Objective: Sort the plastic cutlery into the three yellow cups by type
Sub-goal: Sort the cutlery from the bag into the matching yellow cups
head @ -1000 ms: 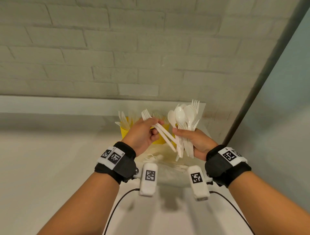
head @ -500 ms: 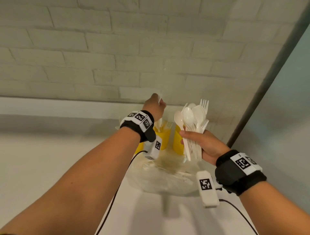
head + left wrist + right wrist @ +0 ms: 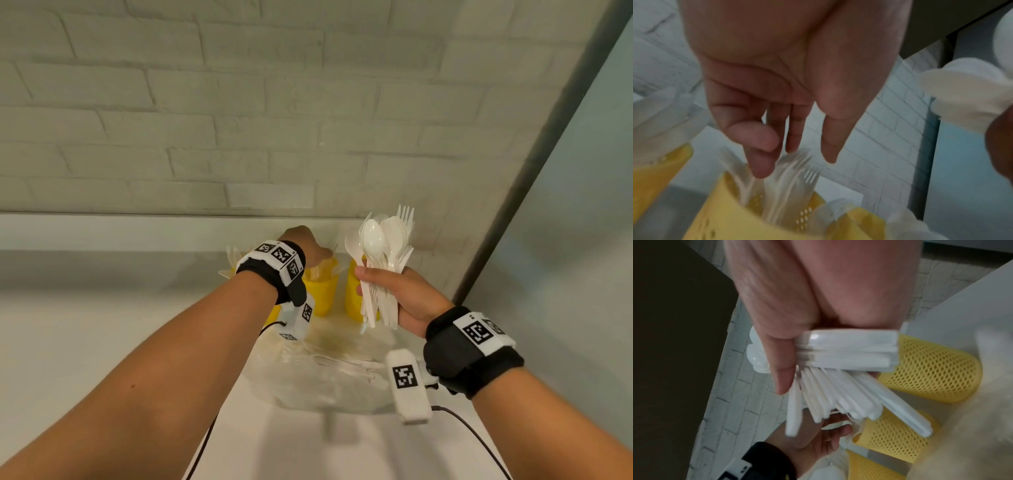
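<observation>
Three yellow mesh cups stand in a row by the wall: a left cup (image 3: 273,314) mostly behind my wrist, a middle cup (image 3: 323,291) and a right cup (image 3: 354,294). My left hand (image 3: 307,246) hangs over the middle cup (image 3: 756,225) with fingers (image 3: 793,138) straight and holding nothing; white forks (image 3: 795,177) stand in that cup just below the fingertips. My right hand (image 3: 394,294) grips an upright bundle of white spoons and forks (image 3: 380,246) in front of the right cup. In the right wrist view the bundle's handles (image 3: 838,386) fan out under the thumb.
A clear plastic bag (image 3: 325,377) with more white cutlery lies on the white table in front of the cups. White cutlery (image 3: 233,257) sticks out of the left cup. A brick wall runs close behind; a dark post (image 3: 513,192) and panel close the right side.
My left hand took forks from beside the right hand's bundle, lifted them above the cups, then came down over the middle cup and let go. The right hand shifted slightly right.
</observation>
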